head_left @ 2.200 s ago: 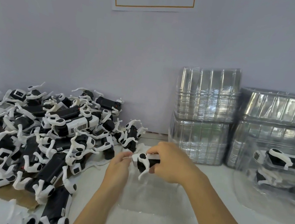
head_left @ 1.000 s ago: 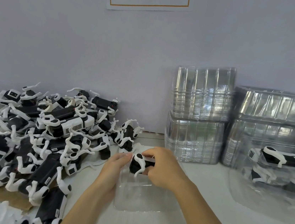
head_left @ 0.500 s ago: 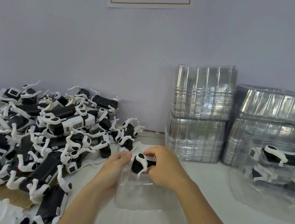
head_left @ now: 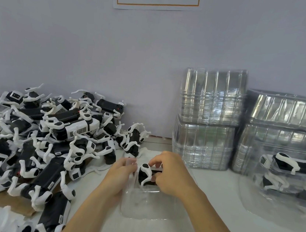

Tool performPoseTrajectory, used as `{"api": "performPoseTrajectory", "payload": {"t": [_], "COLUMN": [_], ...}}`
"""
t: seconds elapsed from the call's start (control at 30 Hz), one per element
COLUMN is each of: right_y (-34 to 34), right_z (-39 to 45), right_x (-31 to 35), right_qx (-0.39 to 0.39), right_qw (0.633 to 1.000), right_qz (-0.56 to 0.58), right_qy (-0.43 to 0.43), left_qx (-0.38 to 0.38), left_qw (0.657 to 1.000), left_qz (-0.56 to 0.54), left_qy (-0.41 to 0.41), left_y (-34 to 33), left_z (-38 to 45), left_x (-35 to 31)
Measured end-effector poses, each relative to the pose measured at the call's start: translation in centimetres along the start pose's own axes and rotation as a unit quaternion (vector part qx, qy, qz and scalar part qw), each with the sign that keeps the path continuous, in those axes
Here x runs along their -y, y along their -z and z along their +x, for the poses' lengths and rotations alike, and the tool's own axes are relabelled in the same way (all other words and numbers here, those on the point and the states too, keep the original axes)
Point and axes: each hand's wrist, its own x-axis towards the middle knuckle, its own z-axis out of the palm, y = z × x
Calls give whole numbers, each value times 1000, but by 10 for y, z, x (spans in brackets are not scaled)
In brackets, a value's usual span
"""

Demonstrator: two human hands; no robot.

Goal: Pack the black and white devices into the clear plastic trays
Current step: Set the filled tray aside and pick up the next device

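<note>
Progress looks early — right hand [head_left: 172, 173] pinches one black-and-white legged device [head_left: 147, 175] over the shallow clear plastic tray [head_left: 145, 205]; left hand [head_left: 122, 173] grips its rim, a large heap of loose devices [head_left: 35, 140] unpacked.

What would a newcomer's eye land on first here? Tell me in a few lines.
First, the big heap of black and white devices piled on the left of the table. Next, at centre, the right hand grips one device over a clear tray that the left hand holds by its edge. Shiny stacks of empty trays stand against the wall on the right, beside a packed tray.
</note>
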Motion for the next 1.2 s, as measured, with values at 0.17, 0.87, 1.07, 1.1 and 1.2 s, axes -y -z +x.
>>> {"api": "performPoseTrajectory", "payload": {"t": [0.17, 0.87, 1.07, 1.1, 1.2], "right_y": [1, -3, -4, -1, 12], "right_z": [-1, 2, -1, -1, 1], "right_x": [1, 13, 14, 12, 4], "right_qx": [1, 29, 12, 22, 39], "right_qw": [1000, 997, 999, 998, 997], "right_qz": [5, 67, 42, 41, 66], "right_qy": [3, 8, 33, 36, 26], "left_qx": [-5, -26, -22, -23, -31], "left_qw": [999, 996, 995, 995, 994], "left_qz": [29, 90, 95, 97, 104], "left_qy": [14, 10, 7, 7, 4], "left_y": [0, -1, 0, 0, -1], "left_z": [2, 6, 4, 4, 4], "left_x": [0, 1, 1, 1, 0]}}
